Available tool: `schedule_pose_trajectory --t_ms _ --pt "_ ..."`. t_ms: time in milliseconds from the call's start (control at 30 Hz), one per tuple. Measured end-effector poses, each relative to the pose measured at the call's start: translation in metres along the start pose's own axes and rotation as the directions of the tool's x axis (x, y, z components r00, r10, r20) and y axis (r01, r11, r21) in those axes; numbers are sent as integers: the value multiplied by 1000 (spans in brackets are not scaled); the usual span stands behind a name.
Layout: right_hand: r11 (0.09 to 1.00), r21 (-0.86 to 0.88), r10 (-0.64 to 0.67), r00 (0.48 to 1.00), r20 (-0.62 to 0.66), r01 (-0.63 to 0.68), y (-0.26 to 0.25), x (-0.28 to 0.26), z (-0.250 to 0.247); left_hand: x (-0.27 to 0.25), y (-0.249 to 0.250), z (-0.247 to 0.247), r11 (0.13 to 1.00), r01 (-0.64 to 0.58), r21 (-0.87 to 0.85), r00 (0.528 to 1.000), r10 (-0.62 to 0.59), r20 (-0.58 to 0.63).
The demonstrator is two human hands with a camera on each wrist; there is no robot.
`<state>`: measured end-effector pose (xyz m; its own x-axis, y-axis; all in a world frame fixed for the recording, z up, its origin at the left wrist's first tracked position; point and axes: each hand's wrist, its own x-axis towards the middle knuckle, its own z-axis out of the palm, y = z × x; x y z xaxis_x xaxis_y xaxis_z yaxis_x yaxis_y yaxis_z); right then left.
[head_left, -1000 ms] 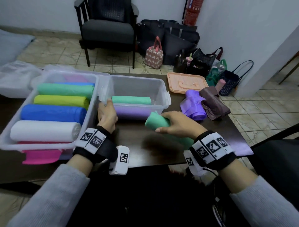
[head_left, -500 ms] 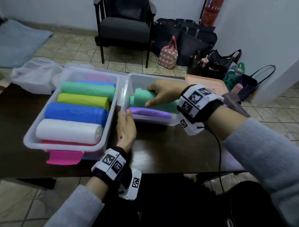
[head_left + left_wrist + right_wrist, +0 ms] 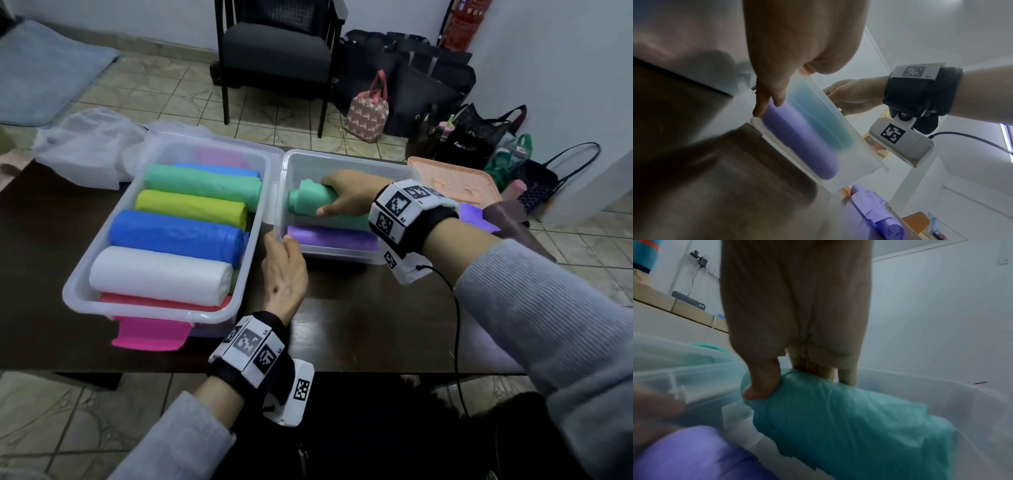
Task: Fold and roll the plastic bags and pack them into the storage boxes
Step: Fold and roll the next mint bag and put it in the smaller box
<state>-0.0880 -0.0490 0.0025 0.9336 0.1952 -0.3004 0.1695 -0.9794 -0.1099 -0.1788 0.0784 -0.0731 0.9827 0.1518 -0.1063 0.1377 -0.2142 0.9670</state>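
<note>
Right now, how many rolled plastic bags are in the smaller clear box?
3: a purple roll along the near wall, a green roll behind it, and another green roll gripped by the right hand. More may be hidden.

The two boxes (image 3: 279,164) are clear, slightly frosted plastic with smooth walls. The rolls inside, such as the green roll (image 3: 310,202) and purple roll (image 3: 332,236), are thin crinkled plastic film with a soft sheen. The surface (image 3: 359,318) looks like dark, faintly glossy wood. The sleeves (image 3: 548,308) are grey ribbed knit cloth.
</note>
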Motion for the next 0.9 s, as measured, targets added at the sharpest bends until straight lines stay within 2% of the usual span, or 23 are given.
schedule_pose_trajectory --t_ms 67,133,367,533,667,800,900 --pt "1000 28 10 998 -64 -8 0 2 2 -1 2 0 1000 -6 0 1000 6 -1" --pt "999 32 21 997 -71 -18 -2 3 5 -1 5 -1 1000 4 17 1000 -4 11" --pt "993 -113 32 994 -109 -44 -10 3 25 3 16 -2 997 49 59 999 -50 13" --pt "984 170 63 991 -117 -42 -4 1 21 2 16 -2 996 62 71 998 -64 25" --pt "981 179 97 987 -126 -73 5 -2 18 2 17 -1 997 57 54 998 -58 20" --pt "925 283 320 921 -222 -253 29 -13 18 1 16 0 997 55 59 998 -57 26" --pt "918 313 318 923 -214 -244 37 -21 21 2 16 1 996 55 65 998 -56 20"
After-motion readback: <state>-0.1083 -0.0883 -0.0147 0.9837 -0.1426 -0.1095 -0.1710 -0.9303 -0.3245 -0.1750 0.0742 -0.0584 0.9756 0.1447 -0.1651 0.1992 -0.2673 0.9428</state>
